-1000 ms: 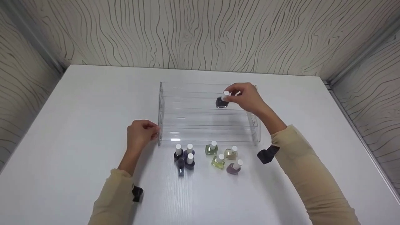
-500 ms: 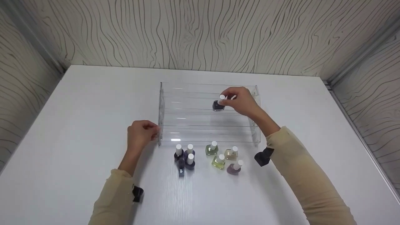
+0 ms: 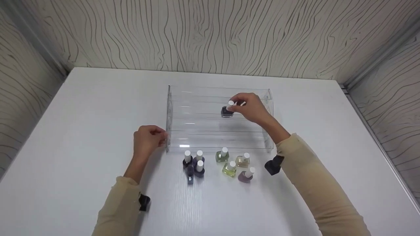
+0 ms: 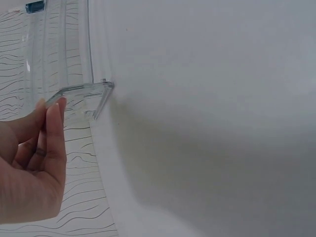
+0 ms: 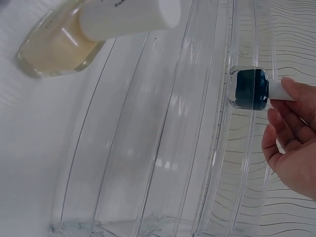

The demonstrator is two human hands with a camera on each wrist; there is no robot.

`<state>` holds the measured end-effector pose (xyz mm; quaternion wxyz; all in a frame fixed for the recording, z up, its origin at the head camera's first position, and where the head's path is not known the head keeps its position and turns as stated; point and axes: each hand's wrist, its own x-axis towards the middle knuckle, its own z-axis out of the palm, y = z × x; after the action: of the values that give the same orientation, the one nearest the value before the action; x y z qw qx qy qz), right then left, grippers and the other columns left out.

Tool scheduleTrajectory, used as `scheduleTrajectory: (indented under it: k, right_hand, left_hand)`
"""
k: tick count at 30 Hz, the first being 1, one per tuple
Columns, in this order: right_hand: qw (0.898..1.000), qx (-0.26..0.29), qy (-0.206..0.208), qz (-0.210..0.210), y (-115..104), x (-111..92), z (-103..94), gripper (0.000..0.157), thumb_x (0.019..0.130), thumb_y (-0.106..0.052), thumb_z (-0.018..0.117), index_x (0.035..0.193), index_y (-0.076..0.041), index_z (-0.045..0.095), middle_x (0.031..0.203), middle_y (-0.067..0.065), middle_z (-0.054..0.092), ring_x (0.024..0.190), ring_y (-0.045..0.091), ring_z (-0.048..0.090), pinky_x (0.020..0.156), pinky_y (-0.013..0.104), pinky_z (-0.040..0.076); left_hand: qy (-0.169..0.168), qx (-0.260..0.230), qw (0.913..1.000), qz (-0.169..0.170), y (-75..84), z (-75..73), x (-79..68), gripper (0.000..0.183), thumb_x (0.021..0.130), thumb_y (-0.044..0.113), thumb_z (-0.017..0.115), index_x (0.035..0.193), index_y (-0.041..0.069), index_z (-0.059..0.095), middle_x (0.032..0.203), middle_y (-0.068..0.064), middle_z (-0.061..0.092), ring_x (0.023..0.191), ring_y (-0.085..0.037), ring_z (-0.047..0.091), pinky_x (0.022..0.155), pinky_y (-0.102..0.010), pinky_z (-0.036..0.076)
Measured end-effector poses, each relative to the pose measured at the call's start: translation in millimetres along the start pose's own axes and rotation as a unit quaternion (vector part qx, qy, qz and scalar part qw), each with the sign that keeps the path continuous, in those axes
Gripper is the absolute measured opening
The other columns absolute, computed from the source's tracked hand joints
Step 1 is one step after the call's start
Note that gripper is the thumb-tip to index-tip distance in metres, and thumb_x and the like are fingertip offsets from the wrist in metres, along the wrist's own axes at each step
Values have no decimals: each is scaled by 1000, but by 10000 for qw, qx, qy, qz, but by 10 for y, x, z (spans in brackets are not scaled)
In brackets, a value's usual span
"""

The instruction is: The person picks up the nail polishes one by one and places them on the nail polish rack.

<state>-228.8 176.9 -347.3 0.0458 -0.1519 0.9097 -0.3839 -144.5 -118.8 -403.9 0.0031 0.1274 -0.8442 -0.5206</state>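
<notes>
A clear tiered acrylic rack (image 3: 197, 139) stands on the white table. At its left side, my left hand (image 3: 147, 139) pinches the edge of the side panel between thumb and fingers; the left wrist view shows this grip on the panel (image 4: 81, 89). My right hand (image 3: 252, 106) holds a dark nail polish bottle (image 3: 226, 112) by its white cap, over one of the rack's upper tiers. Seen from the right wrist, the bottle (image 5: 251, 89) looks deep teal, with its base at the tier's clear strips and the cap between thumb and fingers.
In front of the rack stand dark nail polish bottles (image 3: 199, 170) grouped at left, one of them lying down. To their right are a green bottle (image 3: 222, 157), a yellow-green one (image 3: 228, 170), a beige one (image 3: 242, 161) and a mauve one (image 3: 245, 177). A patterned wall (image 3: 197, 36) rises behind the table.
My right hand has moved a little left and toward the front with the dark nail polish bottle, lowering it toward the tier. The left hand stays on the rack's side.
</notes>
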Motion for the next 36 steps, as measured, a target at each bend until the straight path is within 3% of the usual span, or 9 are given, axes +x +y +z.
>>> scheduleTrajectory:
  k: [10, 19, 28, 36]
  right_hand:
    - [9999, -21, -133, -43, 24, -18, -40, 25, 83, -16, 67, 105, -3, 65, 94, 8, 62, 87, 19, 55, 70, 30, 46]
    - [9994, 33, -250, -220, 43, -78, -205, 25, 85, -11, 65, 108, -2, 63, 99, 10, 64, 91, 20, 56, 77, 33, 47]
    - [9981, -90, -475, -392, 61, -246, -383, 22, 85, -12, 64, 105, -3, 65, 97, 9, 64, 91, 19, 56, 80, 35, 47]
    - [9968, -24, -716, -355, 170, -472, -381, 22, 85, -11, 64, 104, -1, 64, 97, 10, 65, 90, 20, 57, 79, 32, 47]
  left_hand:
    - [-24, -117, 9999, 57, -14, 6, 21, 5, 80, -1, 66, 81, -6, 67, 69, -12, 63, 53, -12, 59, 50, -20, 51]
    - [-3, -112, 9999, 21, -18, 10, 15, 7, 81, 0, 66, 82, -6, 67, 71, -13, 63, 53, -11, 59, 51, -20, 52]
    - [-4, -136, 9999, -36, -22, 4, 12, 7, 81, 0, 66, 83, -7, 67, 72, -14, 63, 54, -11, 59, 52, -21, 52]
    - [3, -148, 9999, 30, -35, 0, 6, 5, 81, -1, 65, 82, -6, 67, 71, -13, 63, 55, -13, 60, 51, -20, 52]
